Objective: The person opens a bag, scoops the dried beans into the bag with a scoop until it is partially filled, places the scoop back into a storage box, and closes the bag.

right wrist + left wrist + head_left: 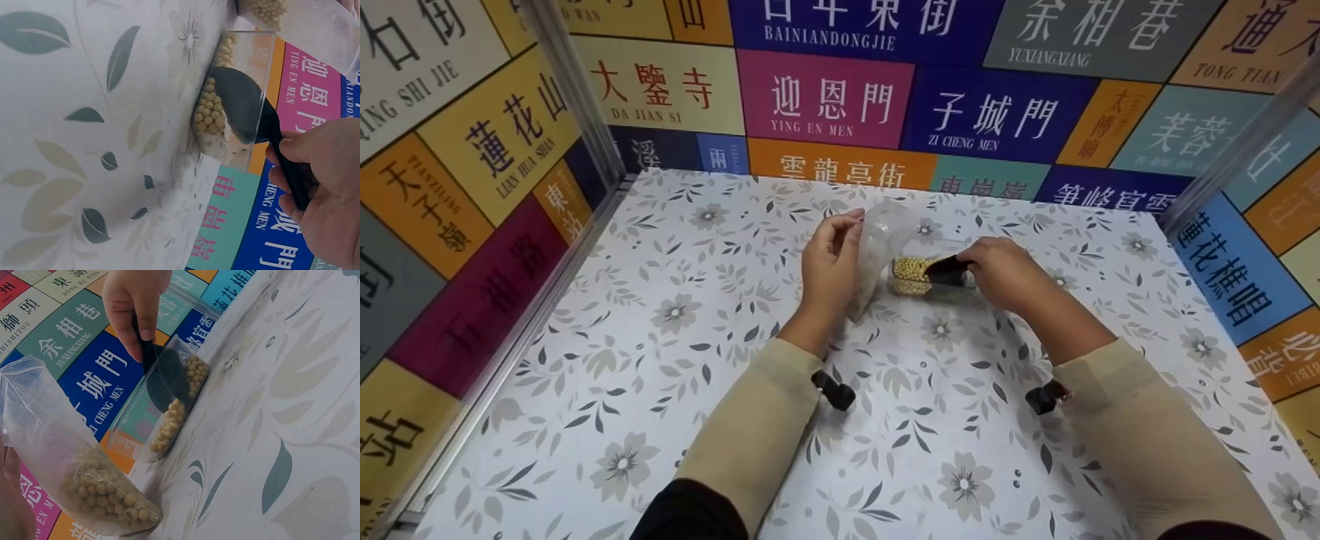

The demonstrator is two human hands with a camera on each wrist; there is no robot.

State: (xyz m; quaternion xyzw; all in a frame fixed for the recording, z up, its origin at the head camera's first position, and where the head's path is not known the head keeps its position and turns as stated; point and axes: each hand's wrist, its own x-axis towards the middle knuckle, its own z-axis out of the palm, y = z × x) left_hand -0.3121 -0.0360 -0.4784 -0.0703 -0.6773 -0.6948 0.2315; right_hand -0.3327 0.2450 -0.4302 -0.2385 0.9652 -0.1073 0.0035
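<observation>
My left hand (826, 262) holds up a clear plastic bag (885, 229) by its upper part. Soybeans (107, 492) fill the bag's lower end, which touches the tabletop in the left wrist view. To the right of the bag stands a clear plastic box (247, 56) with more soybeans (913, 268) on its bottom. My right hand (1006, 274) grips the handle of a black scoop (242, 104). Its wide bowl is inside the box, tilted down against the beans. In the left wrist view only a sliver of my left hand shows at the edge.
A white tablecloth (675, 390) with grey leaves and flowers covers the table. Coloured panels with printed place names (825, 105) stand behind it and along both sides. A metal post (585, 97) rises at the back left corner. Both sleeves carry a black wrist device (834, 391).
</observation>
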